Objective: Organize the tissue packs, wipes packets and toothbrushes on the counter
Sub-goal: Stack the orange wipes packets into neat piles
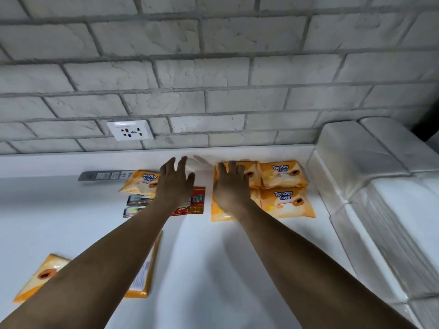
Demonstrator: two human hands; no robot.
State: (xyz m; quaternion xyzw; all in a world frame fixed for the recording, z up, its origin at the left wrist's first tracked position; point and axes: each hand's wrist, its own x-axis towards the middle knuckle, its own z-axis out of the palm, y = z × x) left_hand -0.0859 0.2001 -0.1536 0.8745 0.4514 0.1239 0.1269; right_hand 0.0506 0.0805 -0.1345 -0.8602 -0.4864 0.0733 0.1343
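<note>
Both my hands reach out over the white counter (pixel 202 257) with fingers spread. My right hand (pixel 231 188) lies flat over the left half of a block of orange wipes packets (pixel 283 188) near the wall. My left hand (pixel 175 184) hovers over another orange wipes packet (pixel 140 182), packaged toothbrushes (pixel 136 204) and a red packet (pixel 196 203). A white tissue pack (pixel 198 163), blurred, lies by the wall past my left fingertips. Two more orange packets (pixel 44 276), (pixel 145 274) lie near me at the left, partly under my left forearm.
Large white wrapped tissue bundles (pixel 370 193) are stacked along the right side. A grey flat package (pixel 102 176) lies by the wall at the left. A wall socket (pixel 129 131) sits in the grey brick wall above the counter.
</note>
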